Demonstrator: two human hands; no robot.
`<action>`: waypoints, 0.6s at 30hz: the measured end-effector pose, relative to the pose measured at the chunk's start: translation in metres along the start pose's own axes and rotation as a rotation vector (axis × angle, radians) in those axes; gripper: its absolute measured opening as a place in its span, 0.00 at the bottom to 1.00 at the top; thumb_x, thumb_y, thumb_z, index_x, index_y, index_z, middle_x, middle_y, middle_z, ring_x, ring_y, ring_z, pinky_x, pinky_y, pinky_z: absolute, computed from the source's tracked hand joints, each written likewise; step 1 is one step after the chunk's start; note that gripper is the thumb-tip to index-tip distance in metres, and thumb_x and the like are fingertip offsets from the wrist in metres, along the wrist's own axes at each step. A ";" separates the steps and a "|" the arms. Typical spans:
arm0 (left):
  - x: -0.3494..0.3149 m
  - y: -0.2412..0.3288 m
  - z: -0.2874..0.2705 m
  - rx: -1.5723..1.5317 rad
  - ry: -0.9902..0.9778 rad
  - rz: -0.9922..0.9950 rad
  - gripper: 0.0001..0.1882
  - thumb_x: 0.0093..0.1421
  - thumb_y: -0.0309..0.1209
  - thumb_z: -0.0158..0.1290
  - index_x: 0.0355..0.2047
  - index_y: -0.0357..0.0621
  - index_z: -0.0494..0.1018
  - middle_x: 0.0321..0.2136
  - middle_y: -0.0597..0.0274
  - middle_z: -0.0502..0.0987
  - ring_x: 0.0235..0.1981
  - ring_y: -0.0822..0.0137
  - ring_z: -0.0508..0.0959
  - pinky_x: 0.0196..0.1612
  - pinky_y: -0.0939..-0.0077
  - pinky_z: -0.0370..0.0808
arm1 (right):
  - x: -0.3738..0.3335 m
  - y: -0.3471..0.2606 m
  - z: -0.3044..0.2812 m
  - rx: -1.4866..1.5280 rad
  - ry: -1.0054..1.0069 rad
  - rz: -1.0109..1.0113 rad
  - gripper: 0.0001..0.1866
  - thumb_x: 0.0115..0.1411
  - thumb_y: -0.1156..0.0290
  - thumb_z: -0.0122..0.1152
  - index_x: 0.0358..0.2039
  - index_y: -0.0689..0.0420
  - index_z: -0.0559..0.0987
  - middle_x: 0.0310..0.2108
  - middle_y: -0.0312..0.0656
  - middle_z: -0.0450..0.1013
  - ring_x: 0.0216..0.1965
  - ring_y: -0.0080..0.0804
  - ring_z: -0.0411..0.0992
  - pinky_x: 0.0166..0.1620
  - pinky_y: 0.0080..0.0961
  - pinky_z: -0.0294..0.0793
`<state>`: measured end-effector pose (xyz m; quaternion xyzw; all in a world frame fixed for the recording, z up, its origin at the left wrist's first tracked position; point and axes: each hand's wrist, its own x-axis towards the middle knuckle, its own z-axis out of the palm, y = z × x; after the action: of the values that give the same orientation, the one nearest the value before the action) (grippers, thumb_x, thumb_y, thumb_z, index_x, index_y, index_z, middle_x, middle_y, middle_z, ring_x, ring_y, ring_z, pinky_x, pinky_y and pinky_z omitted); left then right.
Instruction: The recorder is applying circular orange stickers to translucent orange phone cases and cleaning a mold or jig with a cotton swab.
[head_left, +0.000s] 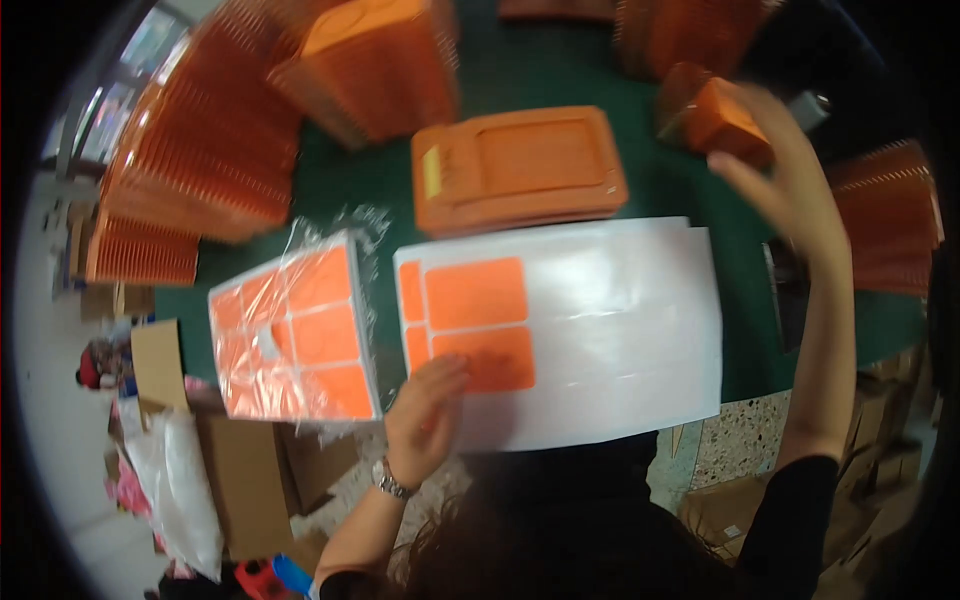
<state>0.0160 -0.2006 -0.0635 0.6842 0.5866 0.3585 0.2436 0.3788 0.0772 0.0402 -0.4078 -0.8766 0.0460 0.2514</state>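
A white sheet (620, 330) with rounded orange stickers (476, 292) along its left part lies in front of me. My left hand (425, 415), wearing a metal watch, is over the lower stickers at the sheet's left edge. Its fingers are bent together; a bit of orange shows among them, but what they pinch, if anything, is hidden. Off to the right, my right hand (790, 165) reaches out, thumb and fingers spread around a small orange block-like stack (728, 120). Motion blurs it, and no firm grip shows. Beyond the sheet sits a flat orange tray-like piece (540, 165) with a yellow label.
A plastic-wrapped pack of orange sticker sheets (290, 335) lies left of the sheet on the green table (640, 190). Tall stacks of orange plastic pieces (215, 150) line the far left, with another stack (885, 215) at the right. Cardboard boxes (245, 480) stand below the table edge.
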 end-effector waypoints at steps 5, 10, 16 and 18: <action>-0.044 0.010 -0.002 0.104 -0.110 0.105 0.20 0.52 0.20 0.60 0.47 0.43 0.77 0.46 0.57 0.81 0.51 0.52 0.80 0.51 0.61 0.78 | -0.080 -0.170 0.103 0.316 -0.276 -0.332 0.13 0.54 0.74 0.67 0.41 0.62 0.80 0.45 0.48 0.77 0.49 0.46 0.76 0.50 0.36 0.78; -0.068 0.014 0.034 0.203 -0.105 0.166 0.22 0.54 0.25 0.63 0.51 0.44 0.77 0.54 0.58 0.76 0.58 0.55 0.75 0.58 0.58 0.75 | -0.083 -0.223 0.146 -0.012 -0.310 -0.459 0.14 0.54 0.71 0.62 0.38 0.68 0.80 0.48 0.57 0.76 0.51 0.50 0.75 0.51 0.36 0.78; -0.080 0.010 0.041 0.166 -0.045 0.139 0.22 0.56 0.25 0.63 0.52 0.43 0.77 0.55 0.58 0.75 0.60 0.54 0.73 0.66 0.51 0.66 | -0.065 -0.250 0.149 -0.172 -0.749 -0.499 0.16 0.46 0.72 0.62 0.34 0.72 0.80 0.44 0.68 0.76 0.47 0.59 0.77 0.45 0.37 0.81; -0.084 0.007 0.043 0.157 -0.035 0.150 0.21 0.56 0.25 0.63 0.52 0.43 0.77 0.55 0.58 0.75 0.59 0.54 0.73 0.66 0.51 0.66 | -0.072 -0.253 0.156 -0.232 -0.675 -0.577 0.15 0.46 0.72 0.62 0.32 0.72 0.80 0.41 0.70 0.76 0.44 0.60 0.79 0.42 0.37 0.82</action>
<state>0.0493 -0.2806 -0.1026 0.7493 0.5555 0.3168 0.1719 0.1680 -0.1237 -0.0525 -0.1346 -0.9865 0.0060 -0.0932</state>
